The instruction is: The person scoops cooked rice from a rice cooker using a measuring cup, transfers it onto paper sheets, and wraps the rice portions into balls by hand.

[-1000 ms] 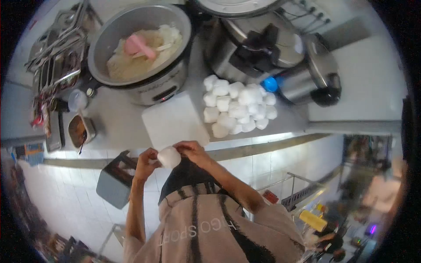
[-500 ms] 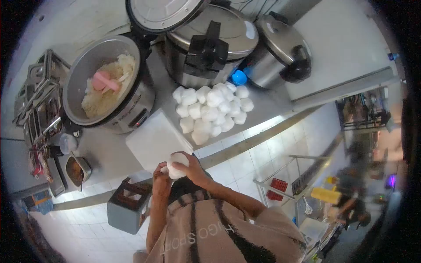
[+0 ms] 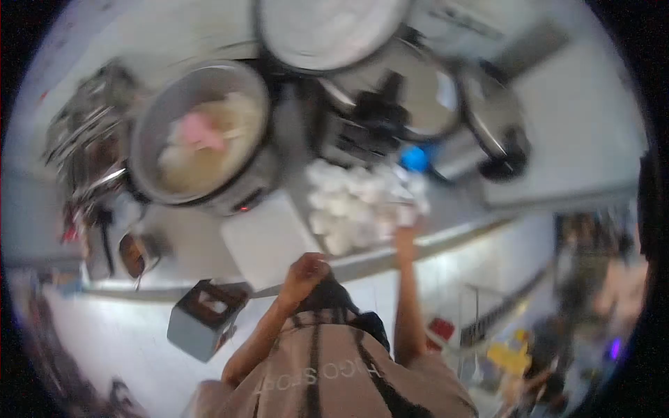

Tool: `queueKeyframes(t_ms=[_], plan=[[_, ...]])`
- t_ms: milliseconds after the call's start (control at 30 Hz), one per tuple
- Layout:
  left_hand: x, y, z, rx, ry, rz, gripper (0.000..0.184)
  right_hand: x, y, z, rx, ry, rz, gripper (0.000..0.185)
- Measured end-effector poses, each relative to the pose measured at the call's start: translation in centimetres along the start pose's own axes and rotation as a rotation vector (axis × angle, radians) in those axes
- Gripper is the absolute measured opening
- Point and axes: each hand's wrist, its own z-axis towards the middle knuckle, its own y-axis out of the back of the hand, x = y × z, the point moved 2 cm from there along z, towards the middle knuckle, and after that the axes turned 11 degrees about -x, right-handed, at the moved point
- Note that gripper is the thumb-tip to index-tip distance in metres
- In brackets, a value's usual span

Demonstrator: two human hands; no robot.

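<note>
Motion blurs the view. My right hand (image 3: 405, 228) reaches out to the near right side of a heap of white, paper-wrapped bundles (image 3: 341, 202). Its fingers are smeared against the white wrapping, so I cannot make out its grip. My left hand (image 3: 306, 270) is near my body, just off the near right corner of a stack of white paper sheets (image 3: 261, 240). Its fingers look curled in, with nothing visible in them. Left of the heap, a rice cooker (image 3: 244, 164) stands uncovered, with white rice (image 3: 209, 164) and a pink scoop (image 3: 202, 132) inside.
Behind the heap are two lidded steel cookers (image 3: 418, 90) (image 3: 491, 111) and a blue round object (image 3: 414, 159). Metal trays (image 3: 94, 125) lie at the left, near a small container of brown food (image 3: 134, 254). A grey bin (image 3: 202, 324) stands below the counter edge.
My hands have parted from the white bundle they held together. The right hand has gone out to the heap; the left stays near my body. The whole view has shifted.
</note>
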Motion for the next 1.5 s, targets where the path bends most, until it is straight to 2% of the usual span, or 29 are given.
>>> queueKeyframes(t_ms=[67,100,133,167,233,300,367,400,433,467,500,533,567,600,633,667,733,767,800,867,933,967,1000,1067,1200,1267,1333,1400,1500], plan=[[-7.7,1.8,-0.2,0.013,-0.241,0.088,0.026,-4.6,1.8,7.2,-0.35,-0.821,0.207,0.067],[-13.1,2.7,-0.8,-0.016,-0.355,0.175,0.021,-9.9,-0.2,7.1,-0.416,-0.591,0.002,0.063],[-16.8,4.1,-0.7,-0.094,-0.439,0.216,0.018,-14.4,-3.5,7.1,-0.197,-1.119,0.422,0.079],[-20.0,5.7,-0.1,-0.185,-0.53,0.301,0.016,-11.9,-3.6,8.9,-0.357,-1.127,0.41,0.083],[-25.3,9.1,3.0,-0.435,-0.741,0.37,0.013,-14.6,-7.4,8.6,0.02,-0.795,0.042,0.078],[-28.7,12.1,8.2,-0.604,-0.685,0.602,0.02,-14.9,-6.7,8.9,0.416,-0.524,-0.425,0.073],[-29.9,15.9,14.1,-0.687,-0.63,0.834,0.028,-14.2,-4.1,8.9,0.111,-0.397,-0.239,0.06],[-29.8,17.7,17.0,-0.749,-0.604,1.029,0.033,-14.6,-3.4,9.0,0.35,-0.318,-0.302,0.054],[-29.1,19.3,19.9,-0.807,-0.565,1.225,0.039,-10.5,-0.1,11.9,0.845,-0.081,-0.307,0.048],[-27.4,21.2,22.7,-0.838,-0.55,1.218,0.039,-11.5,0.6,10.5,0.84,-0.161,0.383,0.031],[-25.2,23.1,25.7,-0.833,-0.56,1.247,0.042,-4.4,6.1,11.1,0.848,-0.129,0.385,0.031],[-24.2,24.8,27.7,-0.827,-0.571,1.276,0.047,2.7,9.4,17.2,0.999,-0.549,1.028,0.02],[-24.3,26.3,28.8,-0.854,-0.561,1.269,0.047,6.6,11.6,19.9,1.029,-0.366,1.018,0.022],[-24.3,27.3,29.8,-0.71,-0.58,1.264,0.052,9.1,12.9,22.2,1.051,-0.188,1.003,0.027],[-24.2,27.9,30.2,-0.56,-0.597,1.258,0.059,10.7,13.3,24.6,1.062,-0.174,1.001,0.027],[-25.6,27.1,28.6,-0.569,-0.587,1.254,0.059,12.3,13.7,26.8,0.931,0.0,0.97,0.026],[-30.5,24.8,23.2,-0.635,-0.266,0.988,0.072,16.7,12.8,31.0,0.635,0.223,0.945,0.026],[-30.9,25.3,21.7,-0.597,-0.442,0.766,0.068,19.6,12.1,33.4,0.472,0.277,0.949,0.027],[-31.3,26.2,19.7,-0.553,-0.613,0.541,0.064,22.7,10.8,35.5,0.465,0.241,0.893,0.026],[-35.4,22.6,11.2,-0.494,-0.55,0.061,0.056,29.0,6.6,39.3,0.441,0.465,0.792,0.028],[-36.0,22.0,4.9,-0.563,-0.57,-0.081,0.05,34.8,-0.9,40.6,0.425,0.675,0.706,0.025],[-35.1,22.2,2.5,-0.616,-0.582,-0.178,0.047,37.4,-6.0,40.7,0.508,0.759,0.508,0.023],[-33.7,22.7,0.3,-0.667,-0.588,-0.275,0.045,38.8,-10.5,40.1,0.59,0.83,0.304,0.023],[-28.6,25.2,-3.4,-0.692,-0.535,-0.41,0.033,39.9,-15.6,38.4,0.567,0.94,0.121,0.02],[-19.9,26.7,-11.7,-0.892,-0.489,-0.569,0.029,39.8,-20.3,38.1,0.617,1.012,0.196,0.023],[-12.2,29.0,-14.3,-0.806,-0.412,-0.606,0.029,39.9,-20.3,39.3,0.623,0.953,0.106,0.023],[-8.3,28.0,-15.6,-1.001,-0.292,-0.693,0.027,41.4,-17.4,43.2,0.6,0.86,0.023,0.015],[-6.1,27.2,-15.5,-0.955,-0.258,-0.748,0.026,41.1,-17.7,45.6,0.406,0.772,0.026,0.015],[-3.6,25.5,-13.8,-0.888,-0.177,-0.697,0.028,40.6,-20.0,44.4,0.413,0.785,-0.022,0.019]])
